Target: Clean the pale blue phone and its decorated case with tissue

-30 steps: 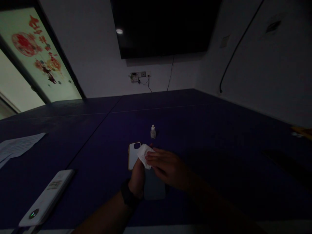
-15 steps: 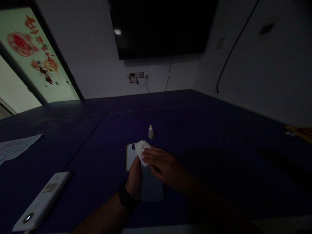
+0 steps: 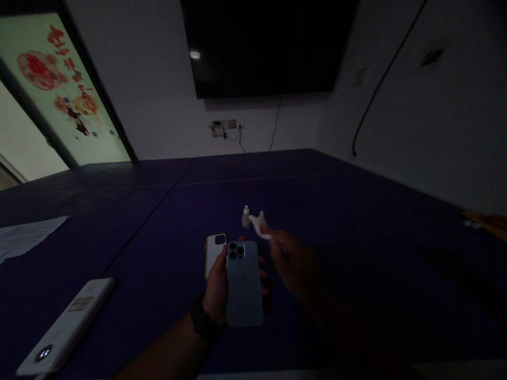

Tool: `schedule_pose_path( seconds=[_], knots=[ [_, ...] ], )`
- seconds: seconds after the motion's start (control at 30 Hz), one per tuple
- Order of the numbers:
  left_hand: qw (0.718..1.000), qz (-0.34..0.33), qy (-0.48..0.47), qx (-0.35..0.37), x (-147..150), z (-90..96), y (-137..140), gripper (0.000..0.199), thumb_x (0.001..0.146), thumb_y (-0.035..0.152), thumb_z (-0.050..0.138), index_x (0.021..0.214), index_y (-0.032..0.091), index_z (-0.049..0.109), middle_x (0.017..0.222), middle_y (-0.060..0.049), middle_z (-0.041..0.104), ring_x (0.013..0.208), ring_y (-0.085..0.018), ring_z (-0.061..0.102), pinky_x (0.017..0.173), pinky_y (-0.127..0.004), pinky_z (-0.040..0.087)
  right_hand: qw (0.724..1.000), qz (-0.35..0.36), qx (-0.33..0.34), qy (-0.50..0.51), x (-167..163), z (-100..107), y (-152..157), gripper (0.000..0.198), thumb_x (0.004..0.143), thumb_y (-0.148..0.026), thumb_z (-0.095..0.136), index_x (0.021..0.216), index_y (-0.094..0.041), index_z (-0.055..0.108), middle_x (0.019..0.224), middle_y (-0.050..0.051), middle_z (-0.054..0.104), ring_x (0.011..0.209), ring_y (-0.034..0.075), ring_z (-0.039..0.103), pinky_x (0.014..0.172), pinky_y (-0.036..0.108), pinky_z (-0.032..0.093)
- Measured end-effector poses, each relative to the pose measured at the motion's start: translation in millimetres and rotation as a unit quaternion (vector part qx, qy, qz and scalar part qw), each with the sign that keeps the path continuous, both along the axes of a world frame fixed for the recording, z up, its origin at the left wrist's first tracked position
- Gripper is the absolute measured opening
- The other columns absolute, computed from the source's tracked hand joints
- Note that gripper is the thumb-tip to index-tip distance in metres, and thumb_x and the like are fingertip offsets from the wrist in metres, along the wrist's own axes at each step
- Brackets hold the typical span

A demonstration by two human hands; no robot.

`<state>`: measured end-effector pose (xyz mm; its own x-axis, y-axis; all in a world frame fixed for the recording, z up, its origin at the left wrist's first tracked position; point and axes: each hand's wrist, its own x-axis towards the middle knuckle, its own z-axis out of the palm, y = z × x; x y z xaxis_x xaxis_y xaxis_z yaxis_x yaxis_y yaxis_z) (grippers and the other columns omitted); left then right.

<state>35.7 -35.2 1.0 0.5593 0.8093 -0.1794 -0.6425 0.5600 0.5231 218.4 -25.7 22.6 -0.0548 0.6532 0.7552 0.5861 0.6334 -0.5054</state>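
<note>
A blue-grey smartphone [image 3: 244, 287] lies back side up in my left hand [image 3: 216, 293], its camera lenses at the top left. My thumb presses its left edge and my fingertips curl round the right one. To the right of the phone, my right hand [image 3: 291, 264] pinches a crumpled white tissue [image 3: 259, 224] and is apart from the phone. Just left of the tissue, a small dropper bottle [image 3: 246, 218] with a white cap stands upright on the table. A phone case [image 3: 214, 257] with a yellowish rim lies behind my left thumb, partly hidden.
On the dark blue table [image 3: 158, 232], a white power bank [image 3: 67, 327] with a lit display lies at the left. Printed paper [image 3: 29, 235] rests beyond it. A dark flat object [image 3: 455, 269] lies at the right. A large screen [image 3: 269, 47] hangs on the far wall.
My right hand has lifted the tissue off the phone's camera area and moved right. The lenses now show. My left hand keeps holding the phone in nearly the same place.
</note>
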Motion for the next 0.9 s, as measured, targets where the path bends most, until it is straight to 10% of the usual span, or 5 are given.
schedule_pose_path(
  seconds=[0.13, 0.5, 0.9],
  knots=[
    [0.997, 0.059, -0.018, -0.050, -2, -2.2, 3, 0.045, 0.094, 0.052, 0.058, 0.105, 0.011, 0.073, 0.087, -0.010, 0.077, 0.075, -0.019, 0.074, 0.072, -0.028, 0.056, 0.952, 0.179, 0.084, -0.234, -2, 1, -1, 0.033, 0.094, -0.019, 0.053, 0.125, -0.023, 0.065, 0.131, 0.008, 0.070, 0.127, 0.024, 0.061, 0.102, 0.045, 0.051],
    [0.994, 0.099, 0.010, -0.052, 0, 7.6, 4, 0.042, 0.095, 0.049, 0.058, 0.111, 0.013, 0.072, 0.090, -0.008, 0.078, 0.076, -0.020, 0.074, 0.078, -0.030, 0.055, 0.930, 0.187, 0.038, -0.314, 6, 0, 2, 0.054, 0.094, -0.030, 0.056, 0.146, -0.017, 0.049, 0.155, 0.011, 0.048, 0.150, 0.026, 0.034, 0.119, 0.051, 0.036],
    [0.992, 0.101, 0.029, -0.067, 1, 5.2, 8, 0.044, 0.096, 0.050, 0.056, 0.110, 0.011, 0.072, 0.084, -0.008, 0.077, 0.071, -0.019, 0.073, 0.073, -0.029, 0.055, 0.934, 0.221, 0.045, -0.278, 7, -4, 4, 0.042, 0.098, -0.026, 0.055, 0.139, -0.020, 0.056, 0.145, 0.010, 0.060, 0.142, 0.024, 0.048, 0.118, 0.053, 0.038]
  ],
)
